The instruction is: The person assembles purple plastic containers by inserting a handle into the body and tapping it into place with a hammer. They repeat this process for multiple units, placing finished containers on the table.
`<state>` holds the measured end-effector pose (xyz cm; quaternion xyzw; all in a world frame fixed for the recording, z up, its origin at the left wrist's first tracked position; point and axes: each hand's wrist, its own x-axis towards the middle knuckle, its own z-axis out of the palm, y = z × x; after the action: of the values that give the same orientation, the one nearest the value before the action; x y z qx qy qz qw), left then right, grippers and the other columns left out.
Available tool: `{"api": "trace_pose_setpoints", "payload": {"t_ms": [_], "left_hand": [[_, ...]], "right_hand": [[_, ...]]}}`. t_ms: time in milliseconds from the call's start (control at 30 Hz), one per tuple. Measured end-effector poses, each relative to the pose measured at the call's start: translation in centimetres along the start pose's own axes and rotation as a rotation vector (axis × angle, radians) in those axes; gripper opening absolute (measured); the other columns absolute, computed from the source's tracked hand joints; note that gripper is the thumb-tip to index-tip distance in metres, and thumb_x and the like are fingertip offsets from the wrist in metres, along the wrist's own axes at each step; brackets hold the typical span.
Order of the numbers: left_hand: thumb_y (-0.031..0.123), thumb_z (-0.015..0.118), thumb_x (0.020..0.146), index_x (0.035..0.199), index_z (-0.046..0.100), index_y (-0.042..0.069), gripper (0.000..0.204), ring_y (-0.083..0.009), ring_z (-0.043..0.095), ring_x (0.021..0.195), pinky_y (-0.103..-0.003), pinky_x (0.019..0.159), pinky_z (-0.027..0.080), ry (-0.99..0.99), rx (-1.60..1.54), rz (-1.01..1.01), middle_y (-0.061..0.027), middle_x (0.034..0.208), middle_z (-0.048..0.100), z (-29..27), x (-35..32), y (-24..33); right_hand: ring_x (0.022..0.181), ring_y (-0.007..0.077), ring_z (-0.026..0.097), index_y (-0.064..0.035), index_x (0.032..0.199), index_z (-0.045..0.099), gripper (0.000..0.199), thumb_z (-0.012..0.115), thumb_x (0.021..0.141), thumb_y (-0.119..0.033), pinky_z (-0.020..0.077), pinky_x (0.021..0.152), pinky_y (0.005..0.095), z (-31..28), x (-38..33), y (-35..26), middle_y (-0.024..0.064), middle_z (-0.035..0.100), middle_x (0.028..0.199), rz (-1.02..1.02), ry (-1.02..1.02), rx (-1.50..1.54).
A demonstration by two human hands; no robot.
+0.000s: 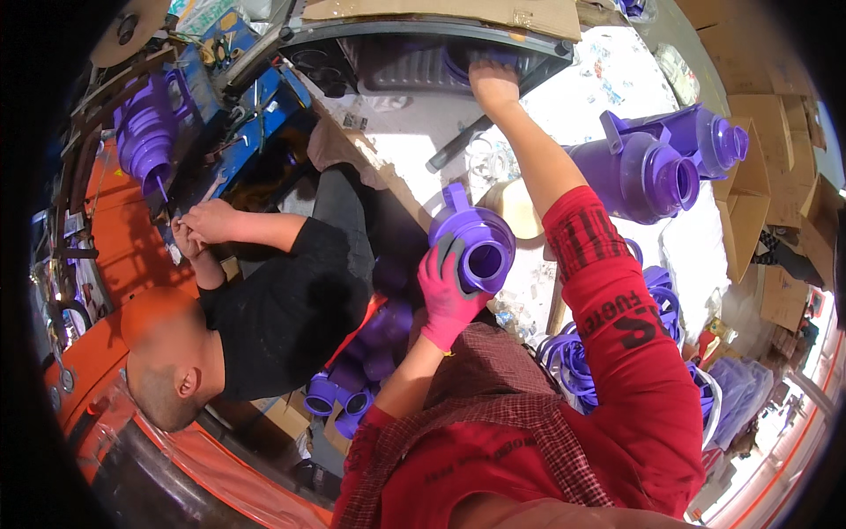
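White tabletop (pixel 604 75), right hand (pixel 494 85) seemingly part-hidden

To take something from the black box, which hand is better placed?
Probably the right hand: it reaches into the black box, while the left hand grips a purple jug.

The jug (pixel 491 231) is purple plastic, its body stepped in rings down to a round, open mouth that faces up toward the wearer, handle pointing away. It sits in the left hand (pixel 448 284) at the tabletop's (pixel 397 141) edge. A purple part (pixel 456 63), mostly hidden, lies inside the black box (pixel 423 28), beside the right hand (pixel 493 84).
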<state>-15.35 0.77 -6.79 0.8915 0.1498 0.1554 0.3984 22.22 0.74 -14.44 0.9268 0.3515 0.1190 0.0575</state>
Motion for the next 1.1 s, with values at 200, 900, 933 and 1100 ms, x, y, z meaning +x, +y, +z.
{"api": "trace_pose_setpoints", "payload": {"t_ms": [200,900,933,1100], "left_hand": [[0.032,0.087,0.061,0.140,0.049,0.009,0.090,-0.0380,0.044,0.128,-0.050,0.108,0.035,-0.053,-0.088,-0.009,-0.0150,0.144,0.047,-1.0,0.1,-0.3],[0.017,0.089,0.060,0.150,0.033,0.000,0.107,-0.0405,0.043,0.136,-0.047,0.113,0.036,-0.367,-0.287,-0.040,-0.0226,0.151,0.037,-6.6,1.9,-0.2],[0.017,0.089,0.060,0.150,0.033,0.000,0.108,-0.0394,0.043,0.137,-0.046,0.113,0.036,-0.361,-0.265,-0.001,-0.0221,0.152,0.038,-6.6,2.3,-0.7],[0.020,0.091,0.058,0.149,0.037,-0.001,0.108,-0.0384,0.044,0.136,-0.045,0.112,0.038,-0.358,-0.196,0.164,-0.0217,0.148,0.045,-5.9,3.7,-1.4]], "right_hand": [[0.093,0.0311,0.069,-0.0077,0.108,0.063,0.023,0.054,0.088,-0.010,0.0512,0.085,0.0447,-0.2,0.6,0.8,0.0109,0.070,0.091,0.080,-0.022,0.226],[0.120,0.0210,0.056,0.0022,0.139,0.053,0.046,0.064,0.096,-0.011,0.0513,0.095,0.0318,-17.8,-31.6,-5.5,0.0134,0.056,0.134,0.796,-0.220,1.638],[0.122,0.0213,0.055,0.0021,0.139,0.053,0.049,0.066,0.095,-0.013,0.0517,0.096,0.0327,-17.7,-31.9,-5.2,0.0146,0.053,0.137,0.758,-0.222,1.656],[0.132,0.0300,0.050,0.0014,0.144,0.046,0.076,0.080,0.083,-0.029,0.0454,0.107,0.0399,-18.0,-32.0,-3.9,0.0213,0.046,0.146,0.455,-0.206,1.393]]}}
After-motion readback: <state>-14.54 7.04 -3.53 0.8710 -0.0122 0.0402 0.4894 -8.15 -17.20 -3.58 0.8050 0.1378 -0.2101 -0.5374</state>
